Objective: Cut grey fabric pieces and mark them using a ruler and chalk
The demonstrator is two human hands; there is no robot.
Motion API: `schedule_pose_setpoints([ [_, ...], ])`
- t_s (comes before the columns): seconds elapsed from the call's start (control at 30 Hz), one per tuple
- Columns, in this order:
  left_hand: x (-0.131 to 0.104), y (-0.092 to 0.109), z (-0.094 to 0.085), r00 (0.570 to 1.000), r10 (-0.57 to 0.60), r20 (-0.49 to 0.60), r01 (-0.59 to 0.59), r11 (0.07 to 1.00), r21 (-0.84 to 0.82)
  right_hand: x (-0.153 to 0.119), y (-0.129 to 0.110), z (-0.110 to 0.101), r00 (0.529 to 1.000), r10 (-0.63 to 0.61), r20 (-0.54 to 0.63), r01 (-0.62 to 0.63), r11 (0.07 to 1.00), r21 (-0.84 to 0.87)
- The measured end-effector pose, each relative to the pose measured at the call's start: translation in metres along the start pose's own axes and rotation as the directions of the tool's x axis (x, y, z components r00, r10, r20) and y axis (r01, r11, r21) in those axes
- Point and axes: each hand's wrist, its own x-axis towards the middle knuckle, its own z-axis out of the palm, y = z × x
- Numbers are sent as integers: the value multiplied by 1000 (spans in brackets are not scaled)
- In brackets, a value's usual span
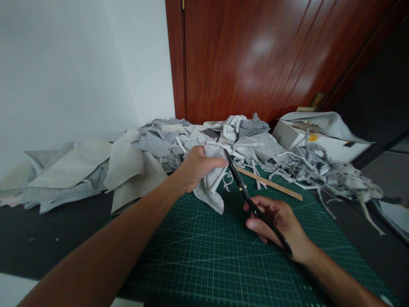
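My left hand point(200, 166) pinches a light grey piece of fabric point(209, 194), which hangs in folds above the green cutting mat point(204, 256). Black-handled scissors point(244, 192) are gripped in my right hand point(276, 219), fingers wrapped through the handles. Their blades point up and left, with the tips against the top edge of the fabric near my left thumb. Whether the blades are parted cannot be made out. Beneath and beyond the scissors, a wooden ruler point(271, 183) lies slantwise on the mat.
Grey fabric pieces point(76, 166) spread over the dark table at left. More cloth heaps point(252, 128) lie at the back before a reddish wooden door point(243, 55). Tangled fabric strips point(338, 175) sit at right, beside a white box point(329, 143) with cloth over it.
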Motion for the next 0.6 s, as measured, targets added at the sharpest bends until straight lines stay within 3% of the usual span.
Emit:
schedule_pose_setpoints([
  [0.3, 2, -2, -1, 999, 48, 11, -48, 999, 7, 1, -2, 0, 999, 20, -36, -21, 1000, -19],
  [0.47, 8, -2, -2, 977, 195, -83, -197, 980, -21, 0, -2, -1, 998, 15, -54, -15, 1000, -14],
  [0.6, 9, 0, -4, 945, 292, -150, -286, 956, 57, 1, -3, -1, 999, 11, -40, -12, 1000, -20],
])
